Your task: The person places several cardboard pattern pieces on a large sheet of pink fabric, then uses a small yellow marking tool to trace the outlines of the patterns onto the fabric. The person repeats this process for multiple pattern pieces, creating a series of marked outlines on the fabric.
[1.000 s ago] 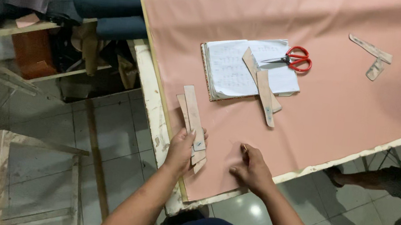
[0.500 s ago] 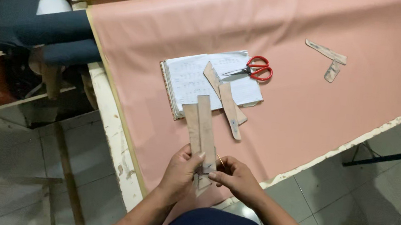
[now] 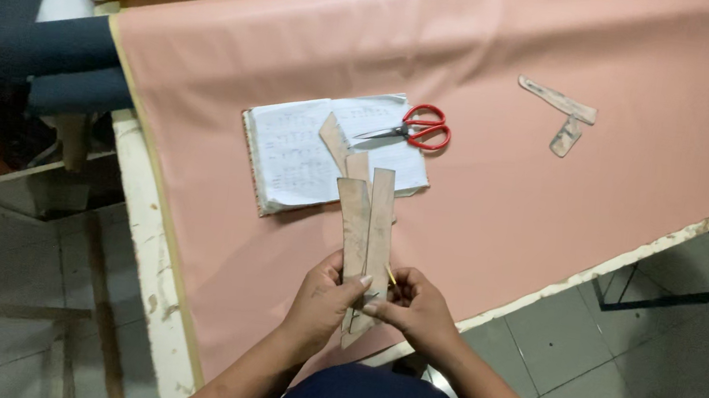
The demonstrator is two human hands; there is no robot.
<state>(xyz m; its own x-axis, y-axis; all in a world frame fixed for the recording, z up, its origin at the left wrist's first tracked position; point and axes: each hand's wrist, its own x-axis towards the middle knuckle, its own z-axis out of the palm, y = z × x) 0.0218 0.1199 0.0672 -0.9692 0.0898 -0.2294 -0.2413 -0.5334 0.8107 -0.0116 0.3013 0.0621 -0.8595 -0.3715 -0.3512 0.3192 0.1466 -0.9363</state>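
The left hand (image 3: 327, 298) and right hand (image 3: 413, 308), both closed, grip the lower ends of 2 long cardboard strips (image 3: 366, 227) held upright above the pink sheet (image 3: 551, 195) covering the worktop (image 3: 153, 265). Just beyond lie an open notebook (image 3: 297, 152) and red scissors (image 3: 416, 129).

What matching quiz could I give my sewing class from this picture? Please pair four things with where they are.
Things:
1. scissors
2. long card strips
3. notebook
4. two small card pieces

Places:
A. held in both hands
B. open on the pink sheet, near its left edge
C. alone on the sheet, far right
D. at the notebook's right edge

Pairs: 1-D, 2-A, 3-B, 4-C
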